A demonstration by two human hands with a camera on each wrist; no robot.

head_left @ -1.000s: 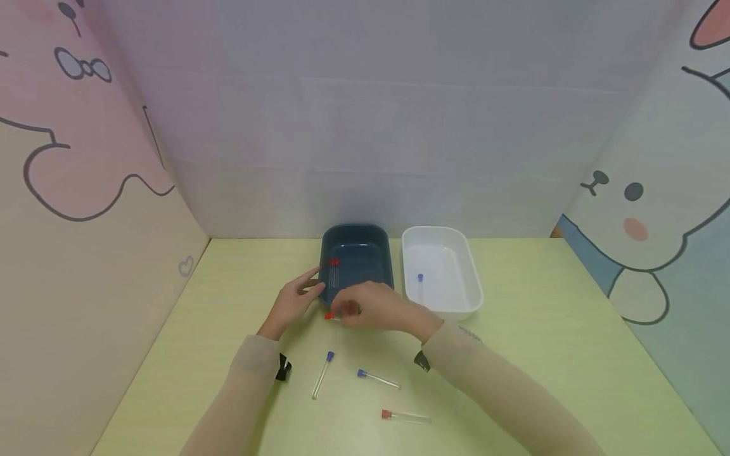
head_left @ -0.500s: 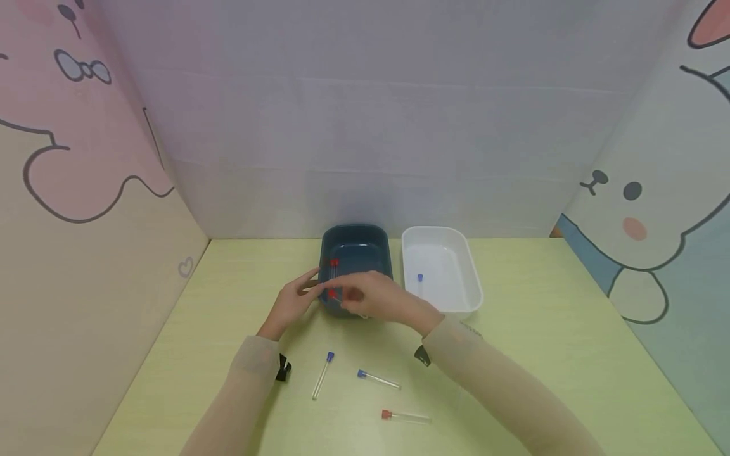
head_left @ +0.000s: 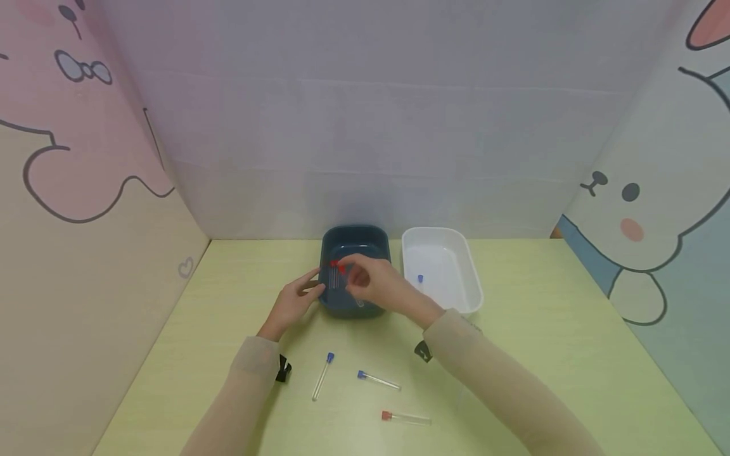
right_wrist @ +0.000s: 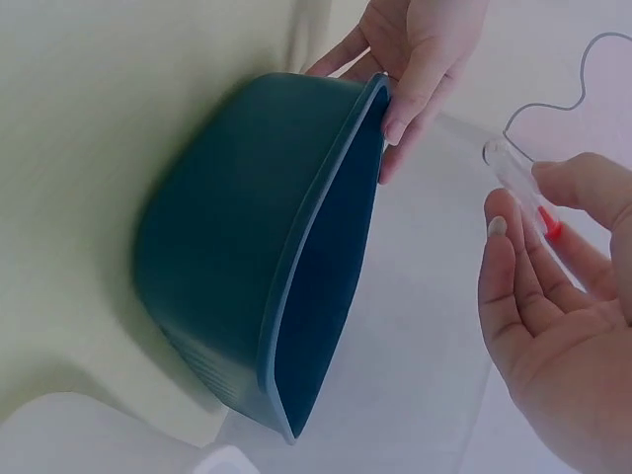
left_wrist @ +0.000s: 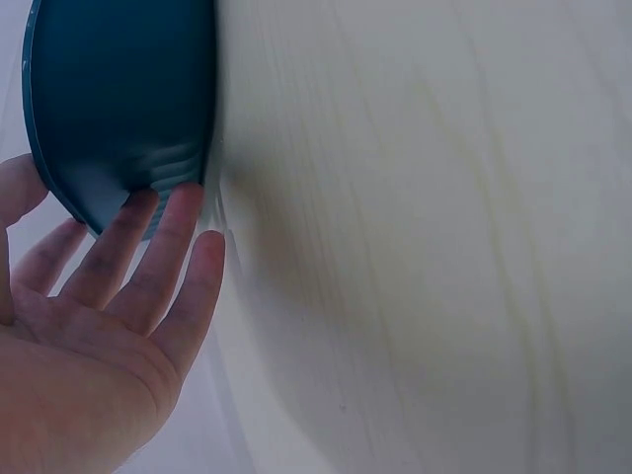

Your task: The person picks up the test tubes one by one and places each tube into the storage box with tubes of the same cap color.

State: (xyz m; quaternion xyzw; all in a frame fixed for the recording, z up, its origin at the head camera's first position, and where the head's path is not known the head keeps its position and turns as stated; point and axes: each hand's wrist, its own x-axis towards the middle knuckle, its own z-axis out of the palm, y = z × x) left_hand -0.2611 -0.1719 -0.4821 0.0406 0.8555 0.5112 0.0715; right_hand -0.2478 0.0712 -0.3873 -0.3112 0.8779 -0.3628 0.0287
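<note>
My right hand (head_left: 376, 282) pinches a red-capped test tube (right_wrist: 513, 178) between thumb and fingers, over the dark blue plastic basin (head_left: 373, 310). The tube's clear end angles away from the red cap, which lies by the fingers. On the basin's left side, my left hand (head_left: 292, 309) holds the rim, its thumb (right_wrist: 400, 128) at the edge and its other fingers against the outer wall. Other red-capped test tubes (head_left: 334, 278) lie side by side inside the basin, partly behind the right hand.
A white basin (head_left: 474, 288) stands to the right, with a blue-capped tube (head_left: 420, 278) in it. Nearer on the table lie two blue-capped tubes, one upright-angled (head_left: 322, 377) and one slanting (head_left: 379, 380), plus a red-capped tube (head_left: 406, 418). A pale wall rises behind the basins.
My right hand has lifted the red-capped tube from the table at the basin's front edge and carried it forward over the basin. The left hand has stayed in place.
</note>
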